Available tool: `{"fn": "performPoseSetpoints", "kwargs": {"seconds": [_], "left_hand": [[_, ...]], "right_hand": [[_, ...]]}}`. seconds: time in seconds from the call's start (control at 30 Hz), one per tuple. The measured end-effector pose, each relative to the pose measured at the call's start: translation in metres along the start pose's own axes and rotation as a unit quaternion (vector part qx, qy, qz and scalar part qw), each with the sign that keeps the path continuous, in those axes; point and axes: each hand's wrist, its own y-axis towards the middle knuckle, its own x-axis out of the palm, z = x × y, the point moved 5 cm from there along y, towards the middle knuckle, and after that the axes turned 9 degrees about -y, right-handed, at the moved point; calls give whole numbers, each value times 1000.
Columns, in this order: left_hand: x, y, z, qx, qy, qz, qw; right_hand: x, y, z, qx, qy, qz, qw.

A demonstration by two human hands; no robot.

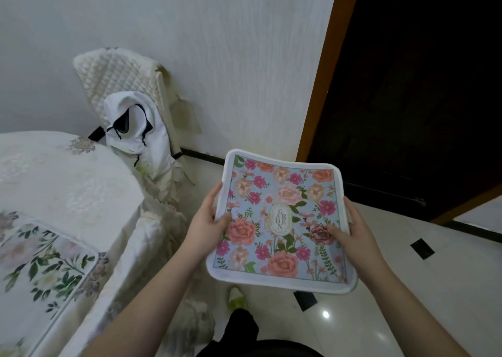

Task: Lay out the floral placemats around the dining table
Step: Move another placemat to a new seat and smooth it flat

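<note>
**Carrying 1 floral placemat toward the table**

The person is holding 1 blue floral placemat (282, 220) in the air with 2 hands, over the floor and not yet over the dining table (68, 182). It is being kept flat, pattern up, probably so that it can be lowered straight onto the cloth without folding. The left hand (210, 220) is grasping the left edge, with the thumb lying on the top face and the other fingers hidden under it. The right hand (350, 229) is grasping the right edge in the same way, thumb on top. Both hands are only partly closed, as a pinch. To the left of the left hand, another placemat (46, 261) with green leaves is already lying on the table. Beyond the left hand, a covered chair (119, 76) is carrying a white bag (135, 131).
</note>
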Motion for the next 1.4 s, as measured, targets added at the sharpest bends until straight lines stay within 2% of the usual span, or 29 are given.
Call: {"fn": "performPoseSetpoints", "kwargs": {"seconds": [0.23,0.5,0.67,0.9,1.23,1.4], "left_hand": [[-64,69,-7,16,-8,38,999],[-132,127,-11,-1,-20,89,996],[-159,147,-21,-23,-26,136,990],[-160,183,-15,-35,-14,199,979],[-131,264,29,-62,-119,275,952],[-128,287,48,-59,-119,306,943]], "right_hand": [[65,78,-46,-13,-17,-40,999],[135,148,-97,-27,-3,-69,997],[167,187,-122,-53,-10,-117,992],[182,265,-143,-89,-40,-175,980],[166,407,-188,-108,-50,-266,957],[171,450,-209,-129,-68,-302,942]]}}
